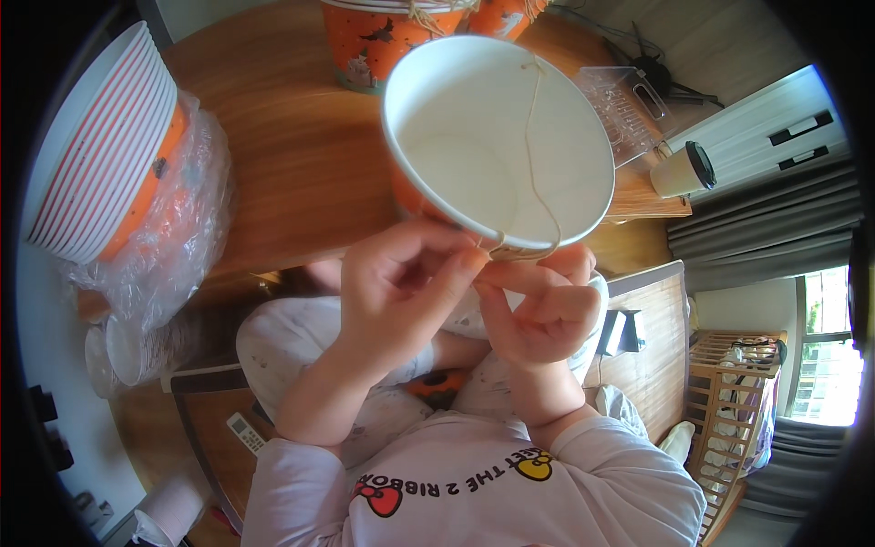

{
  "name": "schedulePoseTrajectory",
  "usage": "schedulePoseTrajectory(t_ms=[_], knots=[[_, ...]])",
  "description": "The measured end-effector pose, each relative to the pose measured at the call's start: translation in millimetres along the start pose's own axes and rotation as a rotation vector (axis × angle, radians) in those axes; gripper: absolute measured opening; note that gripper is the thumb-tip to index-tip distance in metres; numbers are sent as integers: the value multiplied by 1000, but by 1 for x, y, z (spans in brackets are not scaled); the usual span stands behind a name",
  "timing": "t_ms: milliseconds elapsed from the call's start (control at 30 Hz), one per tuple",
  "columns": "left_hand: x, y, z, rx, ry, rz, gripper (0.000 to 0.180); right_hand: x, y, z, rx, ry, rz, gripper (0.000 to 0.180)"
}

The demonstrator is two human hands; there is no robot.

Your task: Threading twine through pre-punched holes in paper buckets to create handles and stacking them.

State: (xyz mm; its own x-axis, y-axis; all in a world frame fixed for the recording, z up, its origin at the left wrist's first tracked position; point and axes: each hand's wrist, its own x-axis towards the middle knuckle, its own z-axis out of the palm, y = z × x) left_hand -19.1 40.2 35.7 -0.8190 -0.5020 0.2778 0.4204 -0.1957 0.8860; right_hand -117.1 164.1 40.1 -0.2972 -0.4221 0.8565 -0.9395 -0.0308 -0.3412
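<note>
A paper bucket (424, 105), orange outside and white inside, is tilted so its open mouth faces me at the table's near edge. A thin tan string (529, 146) runs loosely across the mouth, fixed at the far rim and reaching the near rim. My left hand (401, 287) is closed, thumb and forefinger pinching the string at the near rim. Beside it, my right hand (542, 314) is also closed, its fingertips on the string just below the rim. The exact tie point lies partly hidden behind my fingers.
Nested paper buckets (109, 150), partly in clear plastic wrap (187, 219), stand at the left. More orange buckets (374, 46) with string sit at the back. To the right are a clear plastic tray (624, 114) and a lidded paper cup (684, 171). A remote control (245, 432) lies lower left.
</note>
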Motion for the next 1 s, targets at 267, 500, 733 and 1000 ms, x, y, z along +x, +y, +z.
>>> schedulePoseTrajectory(t_ms=[267, 500, 733, 1000], knots=[[7, 15, -14, -32, -124, -164, 15, -6, 6, -4, 8, -24, 27, 49], [6, 14, -15, 75, -140, -106, 12, -3, 2, -5, -96, -70, -2, 48], [3, 13, -16, 57, -154, -155, 14, -2, -1, -2, -154, 15, -50, 45], [4, 16, -9, -66, -134, -169, 12, -2, -4, -6, -170, -8, -68, 41]])
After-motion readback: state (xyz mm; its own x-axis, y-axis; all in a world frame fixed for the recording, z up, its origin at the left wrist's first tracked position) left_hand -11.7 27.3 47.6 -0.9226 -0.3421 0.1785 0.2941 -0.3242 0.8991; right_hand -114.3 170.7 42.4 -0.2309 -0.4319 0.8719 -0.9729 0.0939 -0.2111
